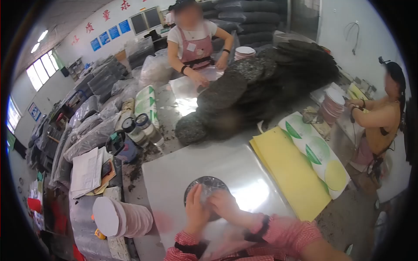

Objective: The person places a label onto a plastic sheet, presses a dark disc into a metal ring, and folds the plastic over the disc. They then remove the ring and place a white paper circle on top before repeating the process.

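At far left, papers [87, 172] lie on a grey bundle, with a stack of pale discs [126, 218] leaning on its side nearer the camera. A mug [126, 150] and two dark-lidded jars [149, 127] stand close together on the worktop [167, 126], dark crumbs scattered near them. Next, a black disc [189, 195] lies on a shiny metal sheet [170, 178]. The left hand [197, 211] is over the disc's left part, fingers fairly straight and close together; the right hand [224, 204] is over its right part, fingers bent. Clear film [212, 183] shows between them; whether either pinches it I cannot tell. Beyond, a co-worker [196, 43] stands behind a heap of black discs [222, 91]. Yellow sheets [289, 174] lie right of the metal; farther right is another co-worker [381, 117].
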`<state>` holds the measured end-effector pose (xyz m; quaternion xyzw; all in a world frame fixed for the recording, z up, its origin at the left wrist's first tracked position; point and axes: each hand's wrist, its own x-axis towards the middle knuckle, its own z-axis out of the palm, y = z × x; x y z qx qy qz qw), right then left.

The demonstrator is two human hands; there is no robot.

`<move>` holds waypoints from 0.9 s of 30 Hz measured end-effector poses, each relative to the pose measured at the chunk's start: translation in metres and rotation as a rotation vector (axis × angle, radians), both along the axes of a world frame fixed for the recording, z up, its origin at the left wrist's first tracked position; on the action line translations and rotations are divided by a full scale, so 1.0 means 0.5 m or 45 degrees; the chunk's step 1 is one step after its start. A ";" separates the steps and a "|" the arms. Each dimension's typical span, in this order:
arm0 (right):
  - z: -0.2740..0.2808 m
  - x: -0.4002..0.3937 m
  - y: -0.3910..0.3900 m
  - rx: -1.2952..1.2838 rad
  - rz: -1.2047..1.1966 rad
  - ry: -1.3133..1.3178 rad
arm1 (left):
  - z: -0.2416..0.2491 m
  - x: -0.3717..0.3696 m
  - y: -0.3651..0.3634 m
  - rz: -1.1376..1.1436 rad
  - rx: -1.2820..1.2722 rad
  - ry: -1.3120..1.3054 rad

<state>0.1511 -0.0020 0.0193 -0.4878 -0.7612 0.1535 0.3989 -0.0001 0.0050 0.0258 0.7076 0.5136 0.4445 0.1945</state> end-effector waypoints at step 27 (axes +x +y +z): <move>-0.007 0.779 -0.157 -0.230 -1.385 -0.103 | 0.011 -0.004 0.004 -0.474 -0.202 0.906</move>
